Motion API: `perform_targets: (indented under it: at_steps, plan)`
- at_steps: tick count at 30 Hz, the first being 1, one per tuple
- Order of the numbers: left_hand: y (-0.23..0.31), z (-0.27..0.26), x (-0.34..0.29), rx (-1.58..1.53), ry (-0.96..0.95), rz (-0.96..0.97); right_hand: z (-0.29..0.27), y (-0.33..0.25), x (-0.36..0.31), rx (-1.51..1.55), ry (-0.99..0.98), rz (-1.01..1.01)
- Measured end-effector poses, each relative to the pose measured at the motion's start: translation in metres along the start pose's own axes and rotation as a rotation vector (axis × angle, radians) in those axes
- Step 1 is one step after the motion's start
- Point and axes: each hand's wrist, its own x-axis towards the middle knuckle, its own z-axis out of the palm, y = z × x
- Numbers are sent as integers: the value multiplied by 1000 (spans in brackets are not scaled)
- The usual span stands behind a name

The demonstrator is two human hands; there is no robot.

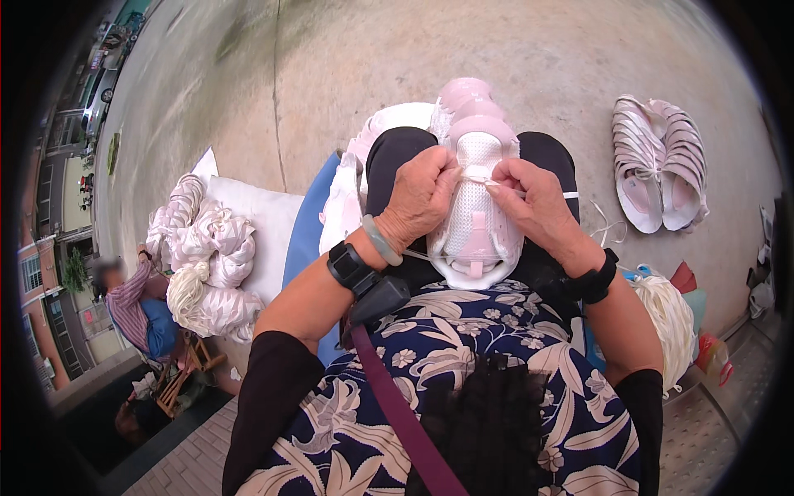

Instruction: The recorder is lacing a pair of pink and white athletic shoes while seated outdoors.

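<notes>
Shoe upper (475,219), white mesh w/ pink trim, sits at centre of frame, on the lap between the knees, heel end toward the viewer. L hand (420,197) and R hand (539,202) just apart above it, thumb and fingers of each pinched on white lace (476,178), which runs across the tongue betw. them.

Progress (judged): about midway on this one. Done: lace brought over the tongue, both sides gripped. Left: no finished knot or bow visible at the fingertips, so tying prob. incomplete; fingers hide part of the crossing, can't be sure. For ref., tied bundle (680,165) at upper right of frame looks finished, lace knotted betw. its two rows.

Counts:
- upper under the hands: 1; more pink scalloped edges beyond it, top centre (nested or same piece? can't tell).
- tied bundle, upper right: 1, 2 nested rows; several uppers per row, overlap too tight for an exact no.
- lace hank (667,318), lower right: 1.
- pile of uppers (227,248), L side of frame on white sheet (273,219): several clumps, exact qty unclear.
- seated co-worker (136,298), far L: 1.
- wrist straps (354,269): 2, one per wrist.
- bangle (381,240): 1, L wrist.
</notes>
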Motion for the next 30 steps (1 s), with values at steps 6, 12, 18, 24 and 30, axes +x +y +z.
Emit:
perform_targets:
  at_steps: [6,12,18,24,30]
  plan:
    - [-55,-115,-24,-196,463,-387,-28,0,-27,-78,-64,136]
    - [-133,-236,-86,475,763,-591,-18,-23,-46,-484,-178,-124]
    - [-123,-157,-58,746,361,-376,-17,6,-40,-558,-195,-253]
    - [-98,-104,-40,755,229,-314,-31,11,-22,-619,-177,-215]
    - [-61,-81,-38,856,164,-207,-23,13,-28,-552,-227,-176]
